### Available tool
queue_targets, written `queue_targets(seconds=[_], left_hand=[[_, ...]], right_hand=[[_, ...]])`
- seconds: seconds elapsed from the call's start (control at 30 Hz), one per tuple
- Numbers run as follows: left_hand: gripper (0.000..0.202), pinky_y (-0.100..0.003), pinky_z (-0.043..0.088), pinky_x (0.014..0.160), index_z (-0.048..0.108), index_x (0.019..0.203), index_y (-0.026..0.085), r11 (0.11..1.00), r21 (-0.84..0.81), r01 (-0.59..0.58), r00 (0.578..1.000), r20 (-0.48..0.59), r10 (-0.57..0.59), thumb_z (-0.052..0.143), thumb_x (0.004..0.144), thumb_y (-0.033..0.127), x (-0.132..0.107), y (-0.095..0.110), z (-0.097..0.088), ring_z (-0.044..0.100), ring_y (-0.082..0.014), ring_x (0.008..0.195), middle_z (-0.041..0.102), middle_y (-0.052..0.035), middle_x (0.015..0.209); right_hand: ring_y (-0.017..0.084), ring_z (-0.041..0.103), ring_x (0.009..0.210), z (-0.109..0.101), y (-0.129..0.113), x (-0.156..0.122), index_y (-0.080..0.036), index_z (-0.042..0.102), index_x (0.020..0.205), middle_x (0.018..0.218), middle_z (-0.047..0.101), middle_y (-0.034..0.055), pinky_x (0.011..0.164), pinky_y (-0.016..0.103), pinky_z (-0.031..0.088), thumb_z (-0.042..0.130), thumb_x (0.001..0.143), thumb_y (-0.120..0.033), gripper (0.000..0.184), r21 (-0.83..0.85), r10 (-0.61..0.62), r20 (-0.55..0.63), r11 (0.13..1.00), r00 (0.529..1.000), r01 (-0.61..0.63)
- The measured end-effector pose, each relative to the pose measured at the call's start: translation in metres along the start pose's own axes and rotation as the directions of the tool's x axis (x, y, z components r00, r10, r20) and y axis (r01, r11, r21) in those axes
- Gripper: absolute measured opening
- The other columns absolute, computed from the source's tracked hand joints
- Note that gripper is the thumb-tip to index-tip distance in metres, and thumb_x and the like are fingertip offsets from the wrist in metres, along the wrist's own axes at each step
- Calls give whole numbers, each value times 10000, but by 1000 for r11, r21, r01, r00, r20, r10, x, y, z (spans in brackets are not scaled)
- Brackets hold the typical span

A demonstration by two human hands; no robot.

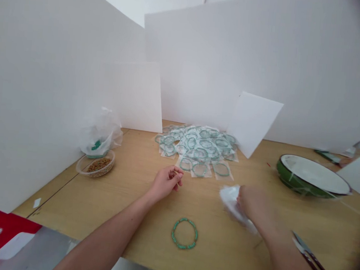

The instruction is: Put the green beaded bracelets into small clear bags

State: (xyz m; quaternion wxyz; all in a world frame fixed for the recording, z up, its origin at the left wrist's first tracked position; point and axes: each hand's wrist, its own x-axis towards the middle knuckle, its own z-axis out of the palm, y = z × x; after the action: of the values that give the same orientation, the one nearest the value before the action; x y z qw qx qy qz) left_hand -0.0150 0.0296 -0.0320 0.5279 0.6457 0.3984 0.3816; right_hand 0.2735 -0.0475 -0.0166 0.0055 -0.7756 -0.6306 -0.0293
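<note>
My left hand (167, 179) hovers over the middle of the table, its fingers loosely curled and slightly apart with nothing visible in them. Right of it, my right hand (251, 202) is smeared by motion, closed on some clear plastic bags (231, 198). Near the front edge lies a turquoise bead bracelet (174, 234), a closed ring with a few brownish beads, touched by neither hand. Beyond both hands spreads a pile of bagged bracelets (200, 147), greenish rings in flat clear bags.
At left stand a tub of brown-orange beads (99, 166) and a plastic bag with green beads (99, 138). A green enamel basin (315, 176) sits at right. Scissors (311, 258) lie by my right forearm. White panels (256, 53) wall the table's back and left.
</note>
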Motion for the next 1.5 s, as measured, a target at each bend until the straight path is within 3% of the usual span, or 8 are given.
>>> queue_targets(seconds=[0.17,0.3,0.4,0.63,0.83,1.0,1.33,1.5], left_hand=[[374,-233,450,498,581,916,149,1000,-28,6,1000,14,-6,622,798,502,-1,3,1,531,-90,473,599,6,638],[411,-259,483,602,611,962,141,999,-39,-18,997,69,21,625,805,520,-6,10,4,585,-117,617,642,-46,775],[448,-297,486,768,630,1089,148,997,-5,-75,987,139,75,619,828,511,-11,17,8,627,-164,854,671,-112,1021],[425,-272,452,732,674,903,129,969,-216,121,947,317,-48,781,687,479,-16,17,18,620,-141,735,691,-67,841],[389,-211,325,558,617,715,131,935,-305,183,971,203,-124,807,652,464,-11,12,15,480,-68,541,581,18,620],[396,-215,344,587,596,720,129,932,-354,76,997,30,-70,811,649,454,-8,14,12,487,-72,567,589,12,632],[401,-226,413,628,594,698,139,960,-270,69,996,66,-53,840,603,440,-7,15,8,546,-90,610,628,-6,675],[552,-300,479,820,657,1118,179,983,-179,-29,993,110,49,825,645,409,-8,22,-3,632,-173,900,682,-103,1089]], right_hand=[[246,652,685,-16,-2,6,-181,694,817,767,702,120,587,322,391,505,917,-285,238,272,98,-169,961,981,-49],[167,574,567,-11,-22,8,-203,678,840,691,657,37,571,289,424,607,835,-515,320,913,128,-158,396,979,95],[123,493,521,-5,-45,2,-193,670,767,640,612,10,518,256,381,710,736,-571,382,999,-12,-42,-6,999,42],[90,432,490,3,-92,-15,-173,654,729,587,555,-22,483,228,333,745,716,-550,388,972,-219,118,-176,969,-158],[130,527,609,6,-82,-9,-233,626,1124,790,652,4,550,247,429,756,737,-472,473,981,-164,64,-171,984,-92],[154,571,667,-3,-68,-8,-155,693,991,854,678,99,565,273,456,550,851,-625,511,966,-246,81,-218,966,-137],[128,511,576,0,-71,-7,-179,669,858,736,651,25,555,264,416,620,825,-494,321,980,-211,-77,165,974,114],[168,560,669,-7,-65,-10,-200,654,837,707,631,12,600,277,407,529,884,-387,230,843,-285,-150,464,947,273]])
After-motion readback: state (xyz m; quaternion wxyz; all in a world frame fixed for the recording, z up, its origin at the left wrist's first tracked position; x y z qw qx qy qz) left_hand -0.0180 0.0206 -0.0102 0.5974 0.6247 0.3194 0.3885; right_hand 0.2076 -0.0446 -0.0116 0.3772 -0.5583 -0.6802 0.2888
